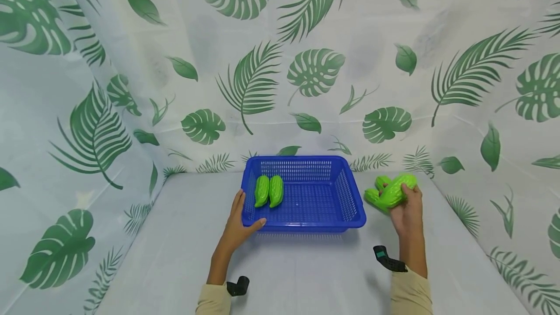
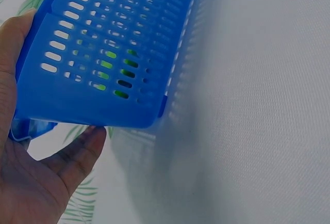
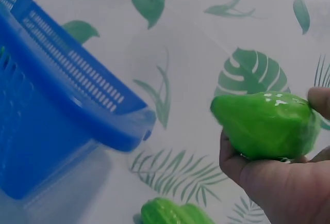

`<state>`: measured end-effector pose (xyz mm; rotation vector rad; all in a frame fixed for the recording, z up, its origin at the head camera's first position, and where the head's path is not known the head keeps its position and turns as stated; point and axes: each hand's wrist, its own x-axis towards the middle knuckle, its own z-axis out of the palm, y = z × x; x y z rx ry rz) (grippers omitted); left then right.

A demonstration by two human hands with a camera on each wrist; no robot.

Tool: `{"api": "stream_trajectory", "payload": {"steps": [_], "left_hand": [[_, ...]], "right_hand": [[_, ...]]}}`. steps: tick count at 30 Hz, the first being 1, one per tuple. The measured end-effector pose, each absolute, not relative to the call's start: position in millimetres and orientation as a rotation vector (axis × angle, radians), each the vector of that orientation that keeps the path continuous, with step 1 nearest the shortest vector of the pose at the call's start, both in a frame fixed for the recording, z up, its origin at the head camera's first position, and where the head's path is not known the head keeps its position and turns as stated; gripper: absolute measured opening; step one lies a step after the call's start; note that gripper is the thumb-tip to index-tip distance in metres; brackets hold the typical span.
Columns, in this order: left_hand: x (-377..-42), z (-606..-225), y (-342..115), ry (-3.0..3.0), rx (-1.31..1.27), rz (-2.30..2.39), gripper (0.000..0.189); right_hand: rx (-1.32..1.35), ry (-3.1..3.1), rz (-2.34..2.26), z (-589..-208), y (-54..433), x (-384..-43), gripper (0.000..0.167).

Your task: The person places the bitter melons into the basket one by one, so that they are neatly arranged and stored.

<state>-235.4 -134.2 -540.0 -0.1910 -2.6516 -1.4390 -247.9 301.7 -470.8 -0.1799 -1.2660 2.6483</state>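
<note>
My left hand point(image 1: 236, 227) holds the near left corner of a blue plastic basket point(image 1: 302, 225), thumb at the front rim and fingers along the left side. Inside, on the left, two bright green bitter melons, one on the outer side point(image 1: 262, 191) and one beside it point(image 1: 276, 191), lie side by side. To the right of the basket, my right hand point(image 1: 409, 210) grips another green bitter melon point(image 1: 398, 191), seen raised between thumb and fingers in the right wrist view. Below and behind it, more green bitter melons point(image 3: 167, 212) lie on the table, partly hidden by the held one in the head view.
The white-covered table point(image 1: 302, 276) reaches back to a hanging sheet point(image 1: 271, 149) printed with green leaves, which also lines both sides. The basket stands near the back, its perforated wall point(image 2: 98, 69) facing my left wrist camera. Each wrist wears a black camera mount point(image 1: 389, 260).
</note>
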Motion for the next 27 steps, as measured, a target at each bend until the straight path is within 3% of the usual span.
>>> {"api": "stream_trajectory", "payload": {"steps": [11, 27], "left_hand": [[-235, -538, -134, -2.65, -0.205, -1.443, 0.106], [-237, -541, -135, -2.649, -0.211, -1.447, 0.106]], "right_hand": [[-0.262, -1.796, 2.366, -446, 270, -268, 0.077], [-0.028, -2.254, 2.351, -448, 206, -329, 0.071]]}}
